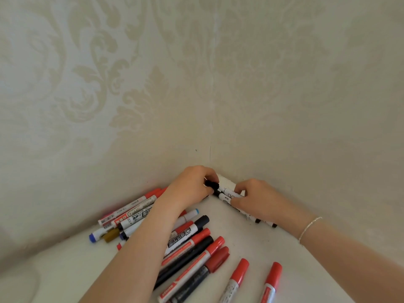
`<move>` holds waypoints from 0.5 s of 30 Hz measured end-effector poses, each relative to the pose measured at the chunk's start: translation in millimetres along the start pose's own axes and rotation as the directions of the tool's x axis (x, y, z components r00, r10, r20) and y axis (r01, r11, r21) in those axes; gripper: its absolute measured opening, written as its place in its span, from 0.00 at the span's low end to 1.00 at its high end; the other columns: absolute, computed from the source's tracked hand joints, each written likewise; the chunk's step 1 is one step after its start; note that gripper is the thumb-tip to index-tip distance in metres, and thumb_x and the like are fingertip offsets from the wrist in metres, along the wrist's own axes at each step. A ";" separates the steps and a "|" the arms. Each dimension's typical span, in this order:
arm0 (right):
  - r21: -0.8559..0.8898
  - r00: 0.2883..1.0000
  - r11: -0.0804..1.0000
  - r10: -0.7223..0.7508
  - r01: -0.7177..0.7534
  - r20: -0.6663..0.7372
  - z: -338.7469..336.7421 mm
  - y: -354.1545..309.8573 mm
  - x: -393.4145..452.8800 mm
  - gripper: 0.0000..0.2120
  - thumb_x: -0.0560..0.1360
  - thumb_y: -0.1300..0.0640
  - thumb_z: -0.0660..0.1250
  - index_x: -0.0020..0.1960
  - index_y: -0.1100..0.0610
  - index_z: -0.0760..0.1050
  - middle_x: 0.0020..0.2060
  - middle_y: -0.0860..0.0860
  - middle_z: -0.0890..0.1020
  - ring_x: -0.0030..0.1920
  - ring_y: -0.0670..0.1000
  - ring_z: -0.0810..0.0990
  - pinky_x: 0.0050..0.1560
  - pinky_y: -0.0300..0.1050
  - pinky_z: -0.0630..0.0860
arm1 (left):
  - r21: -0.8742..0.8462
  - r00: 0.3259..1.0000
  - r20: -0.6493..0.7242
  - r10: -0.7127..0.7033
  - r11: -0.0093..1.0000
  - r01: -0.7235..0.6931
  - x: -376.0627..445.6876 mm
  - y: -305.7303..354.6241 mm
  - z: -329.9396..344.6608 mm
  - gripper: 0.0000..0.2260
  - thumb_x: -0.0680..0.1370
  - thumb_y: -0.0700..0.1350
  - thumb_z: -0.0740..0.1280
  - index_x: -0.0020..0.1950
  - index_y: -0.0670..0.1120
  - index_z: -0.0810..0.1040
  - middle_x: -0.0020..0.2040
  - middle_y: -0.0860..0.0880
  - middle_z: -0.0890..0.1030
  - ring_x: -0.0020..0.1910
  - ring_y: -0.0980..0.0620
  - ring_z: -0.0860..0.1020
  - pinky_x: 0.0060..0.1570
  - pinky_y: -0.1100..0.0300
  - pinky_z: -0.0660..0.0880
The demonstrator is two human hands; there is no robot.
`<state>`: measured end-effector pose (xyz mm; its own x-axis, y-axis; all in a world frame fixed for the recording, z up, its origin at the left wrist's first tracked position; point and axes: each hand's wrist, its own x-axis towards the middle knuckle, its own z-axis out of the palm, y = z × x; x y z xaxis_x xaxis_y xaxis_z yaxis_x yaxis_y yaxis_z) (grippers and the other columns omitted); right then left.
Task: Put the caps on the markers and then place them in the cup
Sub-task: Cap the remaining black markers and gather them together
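Markers (196,256), mostly red-capped, lie scattered on the white table (247,241) across lower centre of frame, more piled at mid-left by the wall. Further back, at the corner, left hand (192,184) pinches a black cap (211,184). Right hand (251,195) grips white marker barrels (226,193) just beside it; bracelet (309,228) on right wrist.

Both hands meet in the wall corner over a white table (229,232). The left hand (192,182) pinches a black cap (211,184); the right hand (251,195) grips white markers (227,193) just beside it. A bracelet (309,228) circles the right wrist. Red, black and blue capped markers (196,252) lie scattered under the left forearm, against patterned wallpaper (131,84)
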<state>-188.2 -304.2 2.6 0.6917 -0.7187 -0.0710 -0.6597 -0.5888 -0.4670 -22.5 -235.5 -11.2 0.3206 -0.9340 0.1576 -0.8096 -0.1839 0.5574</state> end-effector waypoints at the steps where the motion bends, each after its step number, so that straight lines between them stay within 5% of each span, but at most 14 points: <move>1: 0.001 1.000 1.000 0.005 -0.005 -0.006 0.1 0.1 0.3 0.11 0.74 0.47 0.64 0.51 0.53 0.77 0.36 0.50 0.79 0.30 0.51 0.77 0.32 0.41 0.74 | -0.019 1.000 -0.007 -0.011 1.000 0.011 0.1 -1.1 0.1 0.11 0.73 0.38 0.68 0.51 0.52 0.81 0.48 0.54 0.79 0.49 0.53 0.79 0.52 0.56 0.77; 5: 0.033 0.996 0.999 0.000 0.003 -0.088 1.1 1.4 1.8 0.07 0.73 0.48 0.64 0.44 0.52 0.74 0.33 0.49 0.77 0.30 0.52 0.76 0.30 0.41 0.71 | -0.228 0.993 -0.033 -0.113 0.968 0.102 1.4 -3.7 0.5 0.09 0.76 0.44 0.68 0.56 0.50 0.80 0.44 0.54 0.82 0.44 0.55 0.81 0.42 0.66 0.74; 9: 0.089 0.993 0.995 -0.030 0.041 -0.114 1.8 -1.6 2.7 0.05 0.72 0.49 0.64 0.41 0.50 0.73 0.32 0.49 0.77 0.30 0.51 0.75 0.28 0.43 0.72 | -0.660 0.950 0.119 -0.290 0.692 0.293 -0.4 0.4 -2.6 0.07 0.78 0.45 0.66 0.55 0.45 0.79 0.45 0.49 0.86 0.43 0.56 0.84 0.52 0.58 0.77; 12: 0.101 0.994 0.993 -0.050 0.061 -0.102 3.4 -3.9 2.4 0.05 0.73 0.50 0.65 0.41 0.49 0.73 0.33 0.51 0.78 0.27 0.50 0.74 0.27 0.43 0.72 | -0.776 0.929 0.195 -0.313 0.530 0.341 -0.9 -0.1 -5.1 0.09 0.78 0.45 0.66 0.54 0.41 0.79 0.46 0.47 0.86 0.47 0.53 0.84 0.58 0.52 0.77; 15: 0.072 0.994 0.996 -0.046 0.054 -0.102 5.7 -4.4 3.8 0.07 0.73 0.47 0.65 0.44 0.51 0.75 0.36 0.52 0.81 0.26 0.50 0.75 0.29 0.45 0.76 | -0.808 0.926 0.221 -0.306 0.474 0.350 -0.3 0.8 -8.3 0.07 0.78 0.45 0.67 0.51 0.42 0.80 0.46 0.45 0.86 0.48 0.51 0.84 0.56 0.52 0.78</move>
<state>-181.0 -302.2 -0.6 0.6879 -0.7246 0.0410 -0.5985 -0.5984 -0.5327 -19.2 -232.9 -4.0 0.4362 -0.8762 -0.2050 0.1262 -0.1660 0.9780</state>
